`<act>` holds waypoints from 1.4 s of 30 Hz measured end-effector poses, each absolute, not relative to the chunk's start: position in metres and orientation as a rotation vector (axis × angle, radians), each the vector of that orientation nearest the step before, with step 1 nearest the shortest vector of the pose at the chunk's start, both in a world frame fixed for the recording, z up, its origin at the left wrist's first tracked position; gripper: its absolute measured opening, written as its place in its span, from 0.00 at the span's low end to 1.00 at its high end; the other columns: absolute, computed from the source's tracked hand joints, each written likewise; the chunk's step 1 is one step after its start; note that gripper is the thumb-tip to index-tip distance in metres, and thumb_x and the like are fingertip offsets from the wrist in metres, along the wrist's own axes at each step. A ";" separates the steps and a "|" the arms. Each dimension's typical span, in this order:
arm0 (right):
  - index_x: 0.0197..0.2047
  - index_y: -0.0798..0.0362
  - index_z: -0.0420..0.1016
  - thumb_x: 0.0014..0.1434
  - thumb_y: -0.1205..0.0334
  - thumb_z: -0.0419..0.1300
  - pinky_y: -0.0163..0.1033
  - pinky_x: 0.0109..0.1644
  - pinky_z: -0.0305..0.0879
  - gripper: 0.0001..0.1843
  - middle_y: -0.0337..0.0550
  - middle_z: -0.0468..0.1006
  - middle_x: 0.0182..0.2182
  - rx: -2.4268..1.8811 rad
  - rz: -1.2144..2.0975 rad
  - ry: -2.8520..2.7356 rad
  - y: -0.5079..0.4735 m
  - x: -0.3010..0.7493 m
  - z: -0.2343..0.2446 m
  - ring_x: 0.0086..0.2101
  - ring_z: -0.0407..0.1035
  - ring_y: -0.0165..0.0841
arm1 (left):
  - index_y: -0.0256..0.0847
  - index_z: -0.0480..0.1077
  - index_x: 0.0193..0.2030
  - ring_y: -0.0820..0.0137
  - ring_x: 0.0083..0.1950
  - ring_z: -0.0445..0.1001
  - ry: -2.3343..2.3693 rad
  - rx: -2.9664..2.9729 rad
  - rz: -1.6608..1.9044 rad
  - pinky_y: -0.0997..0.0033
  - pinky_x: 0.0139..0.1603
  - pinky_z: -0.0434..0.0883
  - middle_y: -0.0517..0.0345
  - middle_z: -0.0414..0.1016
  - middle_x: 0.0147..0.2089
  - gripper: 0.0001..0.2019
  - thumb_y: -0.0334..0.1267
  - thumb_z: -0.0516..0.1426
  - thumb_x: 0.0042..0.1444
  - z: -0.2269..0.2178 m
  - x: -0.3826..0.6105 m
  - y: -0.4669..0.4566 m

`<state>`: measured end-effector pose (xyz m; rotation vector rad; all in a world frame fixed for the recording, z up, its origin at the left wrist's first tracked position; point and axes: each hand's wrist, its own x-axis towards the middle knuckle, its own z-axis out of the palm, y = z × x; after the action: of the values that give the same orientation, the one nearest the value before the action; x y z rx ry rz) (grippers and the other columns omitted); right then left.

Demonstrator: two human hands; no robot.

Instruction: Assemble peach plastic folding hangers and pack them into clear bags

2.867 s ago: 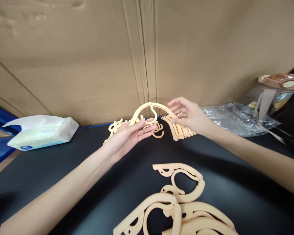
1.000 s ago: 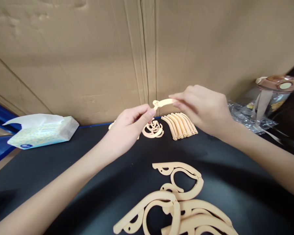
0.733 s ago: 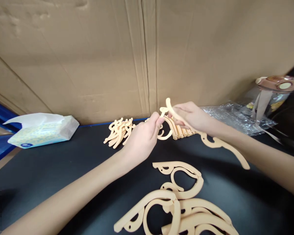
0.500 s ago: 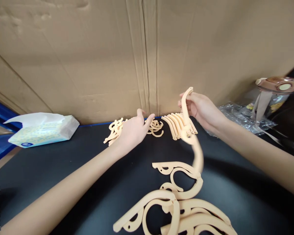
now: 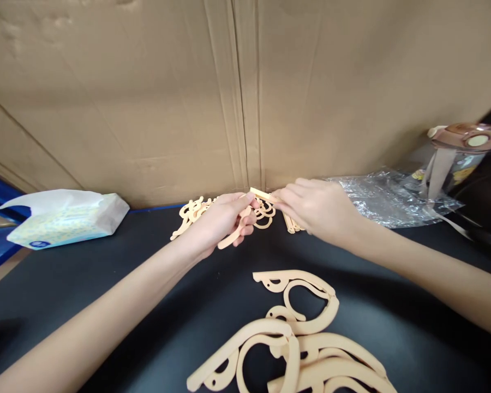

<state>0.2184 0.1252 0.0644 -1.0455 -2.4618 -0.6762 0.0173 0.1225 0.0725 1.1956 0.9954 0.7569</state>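
Observation:
My left hand (image 5: 233, 215) is closed around a curved cream plastic hanger arm (image 5: 230, 238), whose lower end sticks out below the fingers. My right hand (image 5: 317, 210), also closed, pinches another cream hanger arm (image 5: 262, 194) that points left to my left thumb. The two pieces come close together at the left fingertips; whether they are joined is hidden. Behind my left hand lies a pile of small cream pieces (image 5: 194, 210). Thin curved hooks (image 5: 265, 222) lie between the hands. A row of hanger arms (image 5: 291, 224) is mostly covered by my right hand.
Several folding hangers (image 5: 265, 327) lie overlapping on the black table (image 5: 167, 327) near me. A tissue pack (image 5: 71, 218) stands at left. Clear plastic wrap (image 5: 380, 199) and a strapped bottle (image 5: 466, 142) are at right. A cardboard wall (image 5: 155, 109) closes off the back.
My right hand has moved left with the hanger piece, lowering it from its raised position. My left hand, with fingers apart before, has closed on a piece. The two hands now meet.

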 end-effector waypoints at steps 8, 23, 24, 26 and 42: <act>0.31 0.57 0.70 0.64 0.67 0.45 0.37 0.26 0.54 0.15 0.44 0.74 0.21 -1.292 0.032 -2.419 0.128 0.205 0.059 0.22 0.65 0.32 | 0.41 0.60 0.30 0.78 0.18 0.54 1.188 1.647 0.797 0.81 0.17 0.53 0.67 0.52 0.20 0.16 0.48 0.46 0.65 0.065 0.035 0.102; 0.42 0.51 0.70 0.63 0.54 0.55 0.43 0.43 0.68 0.11 0.46 0.79 0.43 -1.292 -0.080 -1.943 0.160 0.301 0.021 0.38 0.75 0.38 | 0.34 0.65 0.51 0.51 0.54 0.66 2.038 2.471 0.563 0.58 0.51 0.63 0.41 0.69 0.51 0.19 0.46 0.51 0.59 0.053 -0.053 0.130; 0.42 0.50 0.71 0.63 0.54 0.54 0.44 0.43 0.68 0.10 0.46 0.80 0.43 -1.282 -0.114 -2.000 0.159 0.303 0.015 0.40 0.75 0.39 | 0.35 0.65 0.51 0.53 0.54 0.66 1.964 2.507 0.569 0.58 0.51 0.63 0.42 0.68 0.51 0.18 0.46 0.50 0.61 0.053 -0.044 0.120; 0.41 0.49 0.74 0.63 0.56 0.53 0.46 0.46 0.69 0.11 0.45 0.81 0.42 -1.261 -0.159 -2.112 0.158 0.308 0.005 0.43 0.75 0.41 | 0.41 0.66 0.50 0.58 0.51 0.69 1.593 2.493 0.430 0.62 0.50 0.65 0.50 0.71 0.49 0.17 0.49 0.52 0.61 0.053 -0.023 0.099; 0.39 0.50 0.76 0.62 0.66 0.49 0.49 0.53 0.69 0.14 0.46 0.79 0.48 -1.103 0.082 -2.257 0.146 0.308 -0.008 0.49 0.73 0.39 | 0.37 0.68 0.34 0.72 0.35 0.69 1.111 1.528 0.593 0.74 0.31 0.66 0.59 0.71 0.33 0.07 0.39 0.57 0.56 0.049 0.019 0.095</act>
<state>0.3084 0.1457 -0.0079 -1.1027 -2.2566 0.0817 0.0191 0.0952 0.0486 1.5276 1.1113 0.5931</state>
